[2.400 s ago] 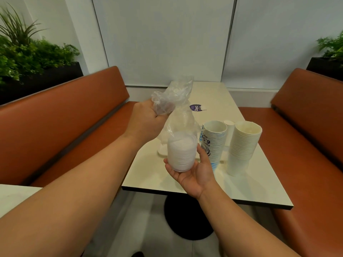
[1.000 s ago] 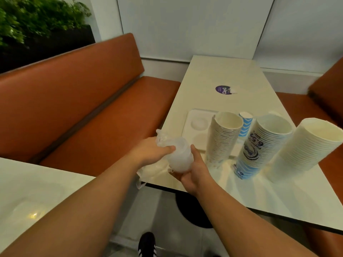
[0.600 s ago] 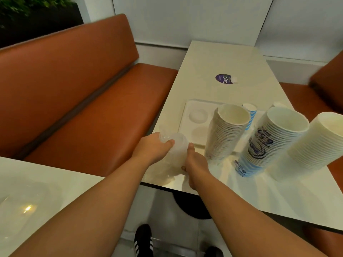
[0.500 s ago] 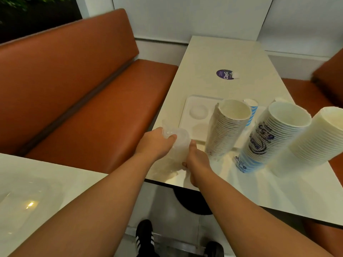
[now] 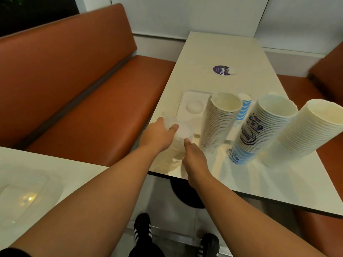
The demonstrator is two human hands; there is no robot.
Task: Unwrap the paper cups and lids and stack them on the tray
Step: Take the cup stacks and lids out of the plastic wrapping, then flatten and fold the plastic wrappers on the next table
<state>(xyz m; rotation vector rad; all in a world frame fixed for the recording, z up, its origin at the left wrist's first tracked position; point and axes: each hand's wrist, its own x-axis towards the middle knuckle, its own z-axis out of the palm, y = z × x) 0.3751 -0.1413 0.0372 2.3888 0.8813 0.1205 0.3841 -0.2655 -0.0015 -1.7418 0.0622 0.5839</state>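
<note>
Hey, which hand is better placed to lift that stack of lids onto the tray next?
Probably the left hand: it grips the top of the lid stack and its plastic wrap, beside the white tray. The right hand only steadies the stack low at its near side.

My table (image 5: 219,51) carries a white tray (image 5: 185,97), three tall cup stacks (image 5: 219,119), a purple sticker (image 5: 221,70), and the wrapped lids (image 5: 182,132) near its front edge.

Both hands (image 5: 157,135) (image 5: 194,157) hold wrapped lids (image 5: 182,133) beside 3 cup stacks (image 5: 219,120).
</note>
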